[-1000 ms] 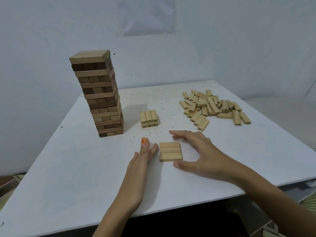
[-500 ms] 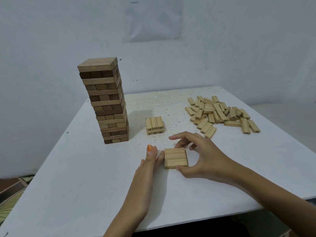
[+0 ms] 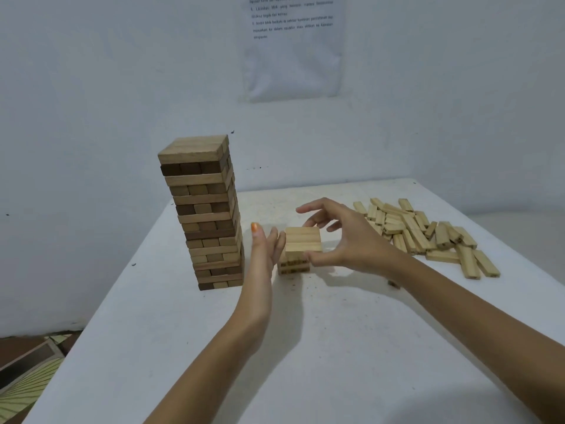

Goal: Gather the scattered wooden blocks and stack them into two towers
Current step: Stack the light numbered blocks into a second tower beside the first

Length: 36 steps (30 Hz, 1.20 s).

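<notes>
Wooden blocks (image 3: 394,223) lie loose in a pale heap toward the far right corner of the table (image 3: 336,347), most flat, some overlapping, several trailing out toward the right edge.

Head view, rest of the table: tall tower (image 3: 204,215) stands upright close to the left edge, toward the far left corner; many layers of three, laid crosswise in turn, light and dark wood mixed; top layer light.

Short stack (image 3: 293,267) sits just right of the tall tower's base, apart from it, roughly midway across the table; pale wood with dark marks on the ends facing the camera.

Layer of three blocks (image 3: 302,239), side by side and flat, sits directly over the short stack; whether it rests on the stack or is a shade above cannot be told.

Left hand (image 3: 264,255) comes up from the near edge, palm turned right, fingers (image 3: 276,240) straight and pressed together against the layer's left side; one nail painted orange.

Right hand (image 3: 345,237) reaches in from the right edge; thumb on the layer's near edge, curled fingers on its far side, pinching the layer between them; index finger lifted and spread away from the others.

Behind: pale wall with a printed paper sheet (image 3: 293,47) fixed to it; text too small to read.

Lower left, beyond the table: patterned floor mat (image 3: 24,390).
</notes>
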Tool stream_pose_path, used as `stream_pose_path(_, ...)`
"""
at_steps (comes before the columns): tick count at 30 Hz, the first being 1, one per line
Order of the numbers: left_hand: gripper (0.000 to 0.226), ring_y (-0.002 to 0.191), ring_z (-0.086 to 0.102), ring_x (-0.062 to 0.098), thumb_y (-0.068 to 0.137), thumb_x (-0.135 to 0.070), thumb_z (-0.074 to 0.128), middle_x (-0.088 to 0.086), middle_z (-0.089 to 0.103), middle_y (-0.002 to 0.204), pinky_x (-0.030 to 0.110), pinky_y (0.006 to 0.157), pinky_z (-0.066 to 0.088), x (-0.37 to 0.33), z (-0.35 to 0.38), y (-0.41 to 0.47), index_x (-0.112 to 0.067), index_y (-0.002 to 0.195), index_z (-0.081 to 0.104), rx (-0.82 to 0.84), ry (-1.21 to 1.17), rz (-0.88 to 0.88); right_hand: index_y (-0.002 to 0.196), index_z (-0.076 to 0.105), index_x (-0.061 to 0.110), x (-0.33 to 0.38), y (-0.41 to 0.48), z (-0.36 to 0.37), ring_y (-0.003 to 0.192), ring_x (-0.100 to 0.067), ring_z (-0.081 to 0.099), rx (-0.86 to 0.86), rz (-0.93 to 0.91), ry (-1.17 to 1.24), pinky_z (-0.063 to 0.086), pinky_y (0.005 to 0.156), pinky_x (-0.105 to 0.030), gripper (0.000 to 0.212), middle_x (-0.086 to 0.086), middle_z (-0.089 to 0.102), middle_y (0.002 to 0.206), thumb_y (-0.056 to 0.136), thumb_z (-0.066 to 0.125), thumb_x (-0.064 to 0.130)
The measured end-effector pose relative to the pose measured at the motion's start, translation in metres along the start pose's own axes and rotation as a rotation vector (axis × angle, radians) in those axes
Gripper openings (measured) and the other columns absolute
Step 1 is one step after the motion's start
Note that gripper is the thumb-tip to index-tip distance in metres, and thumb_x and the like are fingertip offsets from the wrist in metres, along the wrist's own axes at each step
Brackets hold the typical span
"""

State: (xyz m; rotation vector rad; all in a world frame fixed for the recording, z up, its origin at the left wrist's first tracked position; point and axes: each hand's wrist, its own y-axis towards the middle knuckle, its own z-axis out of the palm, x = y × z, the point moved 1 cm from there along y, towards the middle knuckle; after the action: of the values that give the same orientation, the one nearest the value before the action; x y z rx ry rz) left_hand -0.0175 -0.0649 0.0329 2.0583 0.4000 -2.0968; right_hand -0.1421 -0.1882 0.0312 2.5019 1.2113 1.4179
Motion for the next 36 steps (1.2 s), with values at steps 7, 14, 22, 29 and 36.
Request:
stream_pose_path(7,0.064,0.117,0.023,-0.012,0.093,-0.058,0.008,-0.021,0.035,0.147,0.022,0.099,0.012,0.001,0.002,0.010,-0.031,0.147,0.029,-0.040,-0.048,-0.021,0.117,0.057,0.035,-0.022,0.018,0.015,0.105,-0.015,0.054,0.033,0.013,0.042,0.043,0.092,-0.032,0.061,0.008,0.066,0.103,0.068,0.085,0.015)
stream_pose_path(14,0.065,0.118,0.023,-0.010,0.092,-0.059,0.012,-0.019,0.034,0.149,0.030,0.112,0.008,0.002,0.003,0.011,-0.030,0.147,0.031,-0.062,-0.070,-0.037,0.118,0.056,0.037,-0.025,0.020,0.019,0.107,-0.016,0.053,0.052,0.012,0.047,0.042,0.092,-0.031,0.062,0.012,0.065,0.104,0.068,0.085,0.014)
stream_pose_path(22,0.062,0.117,0.026,-0.007,0.092,-0.060,0.012,-0.017,0.040,0.145,0.033,0.111,0.010,0.003,0.001,0.010,-0.032,0.143,0.035,-0.094,-0.059,-0.061,0.120,0.054,0.038,-0.028,0.018,0.023,0.111,-0.011,0.051,0.077,0.016,0.018,0.041,0.092,-0.026,0.061,0.015,0.064,0.105,0.070,0.084,0.019)
stream_pose_path(29,0.054,0.117,0.027,-0.006,0.091,-0.062,0.013,-0.015,0.041,0.144,0.036,0.114,0.009,0.003,0.002,0.009,-0.039,0.130,0.044,-0.094,-0.061,-0.079,0.120,0.053,0.041,-0.035,0.019,0.026,0.111,-0.012,0.049,0.107,0.032,0.019,0.041,0.090,-0.026,0.060,0.017,0.063,0.108,0.072,0.083,0.022)
stream_pose_path(36,0.060,0.129,0.027,-0.003,0.094,-0.059,0.014,-0.015,0.036,0.148,0.033,0.113,0.010,0.001,0.002,0.009,-0.030,0.144,0.033,-0.074,-0.062,-0.090,0.128,0.049,0.042,-0.044,0.018,0.028,0.120,-0.009,0.046,0.174,0.072,0.039,0.039,0.094,-0.027,0.065,0.020,0.060,0.115,0.074,0.083,0.026)
